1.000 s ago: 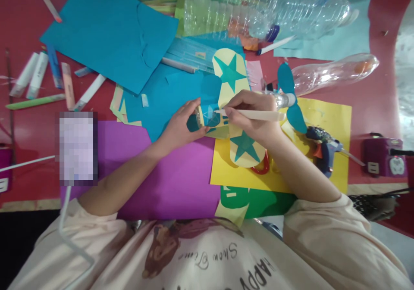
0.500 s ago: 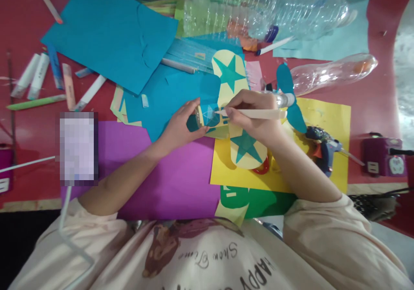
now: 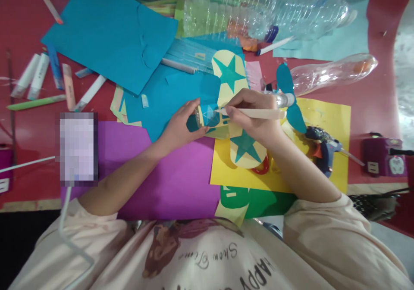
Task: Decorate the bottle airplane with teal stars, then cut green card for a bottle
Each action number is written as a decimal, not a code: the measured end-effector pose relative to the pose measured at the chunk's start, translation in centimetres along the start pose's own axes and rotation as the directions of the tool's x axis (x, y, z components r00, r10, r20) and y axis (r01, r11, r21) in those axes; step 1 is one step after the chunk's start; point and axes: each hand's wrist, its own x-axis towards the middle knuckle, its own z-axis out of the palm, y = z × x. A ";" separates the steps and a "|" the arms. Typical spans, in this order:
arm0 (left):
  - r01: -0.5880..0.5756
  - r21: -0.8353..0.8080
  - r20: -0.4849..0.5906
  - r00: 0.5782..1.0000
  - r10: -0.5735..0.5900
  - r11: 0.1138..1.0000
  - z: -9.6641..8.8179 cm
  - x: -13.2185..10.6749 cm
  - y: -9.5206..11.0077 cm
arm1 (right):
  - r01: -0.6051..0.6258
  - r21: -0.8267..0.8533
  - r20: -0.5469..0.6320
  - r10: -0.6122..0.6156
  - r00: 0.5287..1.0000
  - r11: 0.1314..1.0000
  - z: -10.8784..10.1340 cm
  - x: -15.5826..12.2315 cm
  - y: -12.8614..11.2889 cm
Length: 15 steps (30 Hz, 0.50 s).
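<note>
My left hand (image 3: 181,125) is closed, thumb and fingers round the near-left end of a plane-shaped craft model. Its body has a blue patch (image 3: 211,114) with pale triangle lines on it. Two cream wings with green stars stick out, the upper wing (image 3: 229,72) and the lower wing (image 3: 247,148). A blue propeller (image 3: 293,102) sits at the clear right end of the body. In my right hand (image 3: 250,113) a whitish pen (image 3: 267,113) is gripped, its tip at the blue patch. My right hand hides the middle of the body.
Purple paper (image 3: 181,178) and yellow paper (image 3: 336,152) lie under my arms. A glue gun (image 3: 325,150) rests at right. Clear plastic bottles (image 3: 226,14) lie at the back. Blue sheets (image 3: 113,31), markers (image 3: 40,76) and a blurred-out device (image 3: 78,148) are on the left.
Almost nothing differs. The pen has shifted very slightly at the blue patch, and both hands keep their hold.
</note>
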 end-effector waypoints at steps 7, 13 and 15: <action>-0.016 -0.007 0.004 1.000 0.016 1.000 -0.1 0.0 0.1 | -0.012 0.008 0.021 0.012 1.000 1.000 -0.2 0.1 -0.1; -0.001 -0.016 0.009 1.000 0.001 1.000 -0.2 0.0 0.2 | -0.037 -0.010 0.023 0.037 0.999 0.999 -0.3 0.1 -0.2; 0.000 -0.010 0.009 1.000 0.000 1.000 -0.2 0.0 0.2 | -0.043 -0.003 0.017 0.043 0.999 0.999 -0.3 0.1 -0.2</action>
